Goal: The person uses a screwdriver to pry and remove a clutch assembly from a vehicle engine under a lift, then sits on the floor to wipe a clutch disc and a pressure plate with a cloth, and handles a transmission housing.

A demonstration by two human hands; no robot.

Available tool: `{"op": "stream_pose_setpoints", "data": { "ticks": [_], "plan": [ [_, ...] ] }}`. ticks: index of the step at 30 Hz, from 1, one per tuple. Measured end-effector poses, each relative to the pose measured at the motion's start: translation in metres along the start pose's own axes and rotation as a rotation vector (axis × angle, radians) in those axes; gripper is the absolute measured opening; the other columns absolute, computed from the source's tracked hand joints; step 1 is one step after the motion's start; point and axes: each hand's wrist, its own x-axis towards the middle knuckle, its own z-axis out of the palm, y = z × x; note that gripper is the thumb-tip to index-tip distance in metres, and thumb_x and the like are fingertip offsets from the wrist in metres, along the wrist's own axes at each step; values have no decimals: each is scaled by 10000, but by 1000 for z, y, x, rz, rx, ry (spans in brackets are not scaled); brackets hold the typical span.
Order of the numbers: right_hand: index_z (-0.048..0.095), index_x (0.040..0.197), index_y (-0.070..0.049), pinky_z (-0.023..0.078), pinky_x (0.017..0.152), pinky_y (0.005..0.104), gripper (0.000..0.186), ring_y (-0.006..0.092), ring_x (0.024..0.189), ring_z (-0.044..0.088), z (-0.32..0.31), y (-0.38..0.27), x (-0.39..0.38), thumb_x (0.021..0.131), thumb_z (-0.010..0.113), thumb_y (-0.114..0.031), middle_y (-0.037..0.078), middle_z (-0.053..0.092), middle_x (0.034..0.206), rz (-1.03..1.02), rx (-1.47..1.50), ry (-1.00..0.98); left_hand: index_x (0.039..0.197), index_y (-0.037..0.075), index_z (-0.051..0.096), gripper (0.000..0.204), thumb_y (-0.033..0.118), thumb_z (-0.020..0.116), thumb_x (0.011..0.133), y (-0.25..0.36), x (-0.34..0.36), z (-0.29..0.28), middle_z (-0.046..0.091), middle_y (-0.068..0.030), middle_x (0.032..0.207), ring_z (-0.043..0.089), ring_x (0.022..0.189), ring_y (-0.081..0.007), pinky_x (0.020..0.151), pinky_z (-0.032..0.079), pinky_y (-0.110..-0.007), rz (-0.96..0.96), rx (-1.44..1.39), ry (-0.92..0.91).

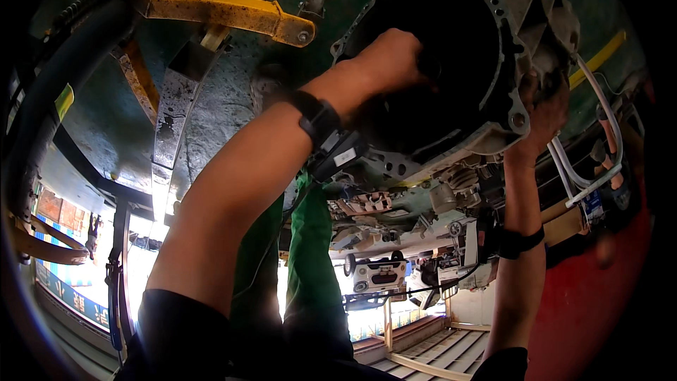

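A large grey metal gearbox housing [520, 14], with a wide round dark opening and bolt holes along its rim, fills the upper right. My left hand [396, 60] reaches into that opening with its fingers curled. Deep shadow hides its fingertips and anything they hold. Outside the housing, my right hand [544, 118] is closed on the casting at the lower right of the rim, its fingers partly in shade. A black strapped device [335, 144] sits on my left wrist, and a black band [520, 241] circles my right.
A yellow metal arm [218, 14] and a grey steel beam [176, 109] stand on the left, near a thick black hose [42, 120]. Bent light-coloured tubing [615, 127] lies right of the housing. Several metal parts [360, 204] and a white vehicle [381, 275] appear lower down.
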Motion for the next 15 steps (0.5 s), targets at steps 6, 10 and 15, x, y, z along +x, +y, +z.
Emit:
{"op": "stream_pose_setpoints", "data": {
  "ticks": [6, 10, 15],
  "plan": [
    [510, 1271, 60, 355, 1032, 481, 577, 414, 1195, 482, -5, -13, -3, 924, 537, -400, 245, 536, 1268, -54, 96, -17, 1041, 4, 678, 424, 199, 796, 683, 2, 2, 2, 693, -194, 881, 662, 830, -388, 769, 545, -420, 13, 95, -7],
    [512, 1269, 65, 350, 1034, 481, 565, 417, 1194, 480, -2, -14, -2, 924, 534, -382, 251, 540, 1261, -61, 44, 34, 1042, 38, 689, 424, 235, 812, 687, -11, -10, 10, 690, -199, 892, 658, 846, -386, 778, 544, -406, 174, 11, 174],
    [517, 1267, 64, 351, 1035, 481, 559, 413, 1198, 479, 1, 1, -1, 921, 536, -375, 253, 545, 1256, -71, -24, 20, 1008, 8, 696, 502, 330, 842, 651, -6, -7, 11, 692, -188, 854, 667, 804, -371, 762, 542, -404, -17, -84, 85]
  ]
}}
